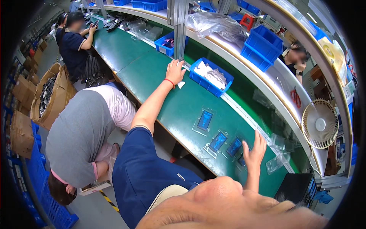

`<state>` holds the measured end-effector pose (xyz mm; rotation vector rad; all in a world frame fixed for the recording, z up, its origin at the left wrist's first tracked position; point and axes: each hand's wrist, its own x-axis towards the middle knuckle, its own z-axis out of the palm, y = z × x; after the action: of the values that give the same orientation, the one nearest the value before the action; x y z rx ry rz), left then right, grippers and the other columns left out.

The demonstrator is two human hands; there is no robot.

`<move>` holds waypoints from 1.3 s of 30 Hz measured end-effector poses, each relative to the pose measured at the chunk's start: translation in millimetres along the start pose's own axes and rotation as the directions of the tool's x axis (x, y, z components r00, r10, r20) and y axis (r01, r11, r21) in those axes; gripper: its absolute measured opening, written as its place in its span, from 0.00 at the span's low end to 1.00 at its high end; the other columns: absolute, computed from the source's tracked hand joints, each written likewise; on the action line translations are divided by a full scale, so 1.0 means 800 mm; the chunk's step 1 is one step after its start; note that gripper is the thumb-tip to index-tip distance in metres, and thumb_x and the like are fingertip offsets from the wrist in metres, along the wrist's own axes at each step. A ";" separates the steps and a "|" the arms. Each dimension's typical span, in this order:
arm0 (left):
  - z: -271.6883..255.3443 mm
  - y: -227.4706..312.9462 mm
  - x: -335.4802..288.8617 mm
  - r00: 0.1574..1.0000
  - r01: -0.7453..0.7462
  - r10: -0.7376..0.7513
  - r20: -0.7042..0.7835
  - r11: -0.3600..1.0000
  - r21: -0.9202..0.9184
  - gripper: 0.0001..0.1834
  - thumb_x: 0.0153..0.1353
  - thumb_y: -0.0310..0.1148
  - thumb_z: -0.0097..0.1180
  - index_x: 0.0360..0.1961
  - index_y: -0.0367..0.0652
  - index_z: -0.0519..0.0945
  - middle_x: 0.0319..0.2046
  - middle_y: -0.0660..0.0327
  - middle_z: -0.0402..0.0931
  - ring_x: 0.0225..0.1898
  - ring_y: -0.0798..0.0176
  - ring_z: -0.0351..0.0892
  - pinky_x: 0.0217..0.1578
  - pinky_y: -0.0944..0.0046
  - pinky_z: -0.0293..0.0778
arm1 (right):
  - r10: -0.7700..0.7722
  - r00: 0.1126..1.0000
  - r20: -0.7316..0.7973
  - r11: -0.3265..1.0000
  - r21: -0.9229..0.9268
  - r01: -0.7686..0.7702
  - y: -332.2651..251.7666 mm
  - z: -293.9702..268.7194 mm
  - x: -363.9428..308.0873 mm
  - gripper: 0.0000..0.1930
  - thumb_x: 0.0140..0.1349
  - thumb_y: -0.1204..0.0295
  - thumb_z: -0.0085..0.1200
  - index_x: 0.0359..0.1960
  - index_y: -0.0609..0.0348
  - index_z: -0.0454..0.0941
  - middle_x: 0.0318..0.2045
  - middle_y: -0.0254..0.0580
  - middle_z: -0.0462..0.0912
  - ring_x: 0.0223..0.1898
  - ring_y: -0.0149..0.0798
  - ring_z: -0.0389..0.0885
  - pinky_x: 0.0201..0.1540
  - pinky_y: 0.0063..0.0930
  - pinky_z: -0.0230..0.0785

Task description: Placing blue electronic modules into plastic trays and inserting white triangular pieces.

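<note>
My left hand [175, 71] reaches far out over the green table, fingers spread at the foot of a metal post. A small white piece [181, 84], perhaps paper, lies beside that wrist, under a red cord bracelet. Nearer me on the right, my right hand [256, 152] hovers with fingers stretched, apparently empty. Beside it, dark flat rectangular pieces with blue faces lie in clear plastic trays: one farther off [205, 120], one in the middle [217, 141], one closer [234, 147]. Another dark piece [241, 160] is partly hidden by the right hand.
A blue bin [225, 90] of white pieces stands along the table's back edge, another blue bin [162, 50] past the post. Clear plastic trays [277, 162] lie right. The shelf carries stacked blue bins [262, 47] and a fan [320, 124]. A person [82, 131] bends down on the left.
</note>
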<state>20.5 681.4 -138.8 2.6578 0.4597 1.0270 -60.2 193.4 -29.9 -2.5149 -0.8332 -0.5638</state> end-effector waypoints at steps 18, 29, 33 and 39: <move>-0.007 0.009 -0.018 0.989 0.145 -0.134 0.064 0.965 -0.218 0.22 0.56 0.38 0.59 0.51 0.41 0.76 0.53 0.44 0.69 0.59 0.42 0.64 0.60 0.49 0.60 | -0.637 0.733 -0.239 0.768 -0.284 0.574 -0.220 0.131 0.501 0.25 0.44 0.70 0.65 0.49 0.46 0.78 0.53 0.49 0.73 0.60 0.50 0.68 0.61 0.45 0.59; -0.004 -0.004 -0.016 0.987 0.162 -0.150 0.062 0.944 -0.288 0.20 0.55 0.36 0.61 0.48 0.39 0.78 0.52 0.45 0.70 0.57 0.44 0.65 0.59 0.51 0.62 | 0.395 0.898 -0.194 0.914 0.184 -0.362 -0.186 0.108 0.639 0.29 0.56 0.46 0.55 0.43 0.63 0.80 0.48 0.54 0.80 0.43 0.53 0.81 0.44 0.43 0.73; -0.001 -0.001 -0.009 0.986 0.166 -0.161 0.041 0.937 -0.307 0.19 0.54 0.36 0.61 0.46 0.39 0.79 0.50 0.46 0.71 0.56 0.45 0.66 0.58 0.52 0.62 | 0.576 0.816 0.052 0.340 0.892 -0.297 -0.074 0.123 0.703 0.24 0.60 0.60 0.53 0.52 0.67 0.74 0.51 0.54 0.77 0.51 0.51 0.78 0.53 0.37 0.70; -0.005 -0.010 -0.017 0.980 0.196 -0.196 0.030 0.936 -0.292 0.18 0.55 0.34 0.60 0.46 0.39 0.79 0.49 0.47 0.71 0.56 0.46 0.66 0.58 0.52 0.62 | 0.163 0.985 -0.063 0.799 -0.577 -0.170 -0.123 0.082 0.648 0.26 0.50 0.63 0.62 0.51 0.59 0.75 0.44 0.51 0.82 0.49 0.46 0.80 0.49 0.35 0.74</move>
<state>6.8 684.4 -146.8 2.2980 0.5153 0.9524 275.4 535.7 200.4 -3.0924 -0.4630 -0.8784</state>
